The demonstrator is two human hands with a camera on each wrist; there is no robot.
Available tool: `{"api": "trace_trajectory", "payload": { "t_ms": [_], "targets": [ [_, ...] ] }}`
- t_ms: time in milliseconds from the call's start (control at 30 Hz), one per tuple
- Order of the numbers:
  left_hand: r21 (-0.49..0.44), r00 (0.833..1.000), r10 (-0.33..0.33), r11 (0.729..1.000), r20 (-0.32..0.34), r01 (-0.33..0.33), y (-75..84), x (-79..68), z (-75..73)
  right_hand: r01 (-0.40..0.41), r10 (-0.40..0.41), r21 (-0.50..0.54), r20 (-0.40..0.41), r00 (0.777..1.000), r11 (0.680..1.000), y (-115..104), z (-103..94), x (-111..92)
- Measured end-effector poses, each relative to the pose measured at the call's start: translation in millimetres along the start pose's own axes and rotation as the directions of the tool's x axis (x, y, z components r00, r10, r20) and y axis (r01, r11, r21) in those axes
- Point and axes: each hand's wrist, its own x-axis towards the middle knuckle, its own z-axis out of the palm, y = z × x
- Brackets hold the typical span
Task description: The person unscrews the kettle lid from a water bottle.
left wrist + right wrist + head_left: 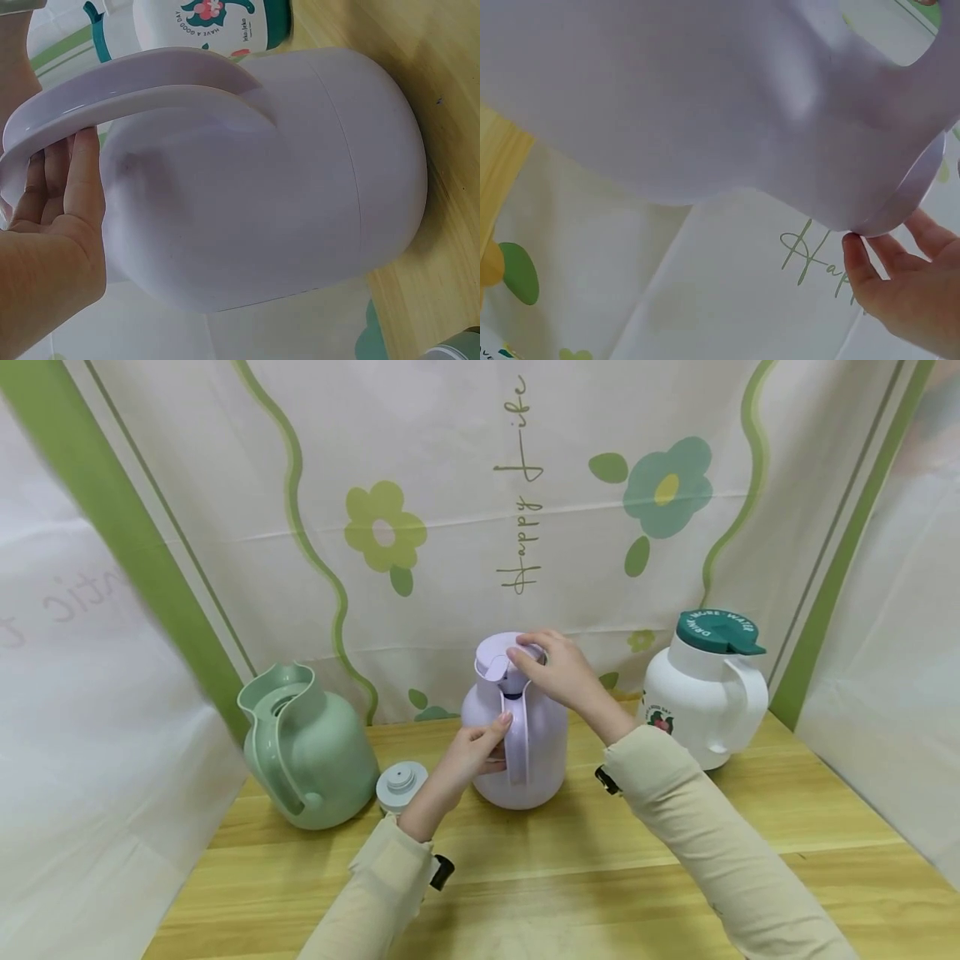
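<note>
A lilac thermos jug point(551, 756) stands upright on the wooden table, its handle point(517, 747) toward me. My left hand point(474, 750) grips that handle, thumb on the near side; in the left wrist view the fingers curl under it. On top is the lilac lid point(495, 649), sitting slightly raised at the front, with a dark band below it. My right hand point(561, 670) holds the lid by its right edge. The right wrist view shows the fingertips at the rim of the lid point(900, 214); the thumb is hidden there.
A green jug point(341, 760) with an open top stands on the left. Next to it lies a pale grey-green stopper point(400, 785). A white jug point(686, 689) with a dark green lid point(716, 631) stands on the right. Behind hangs a flowered curtain point(450, 560).
</note>
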Motion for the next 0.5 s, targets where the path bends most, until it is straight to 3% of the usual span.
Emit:
{"api": "trace_trajectory", "payload": {
  "t_ms": [500],
  "targets": [
    [-0.007, 1.000, 0.022, 1.000, 0.020, -0.022, 0.0, -0.5, -0.2, -0.109, 0.136, -0.166, 0.160, 0.978, 0.980, -25.8, 7.8, 12.7]
  ]
}}
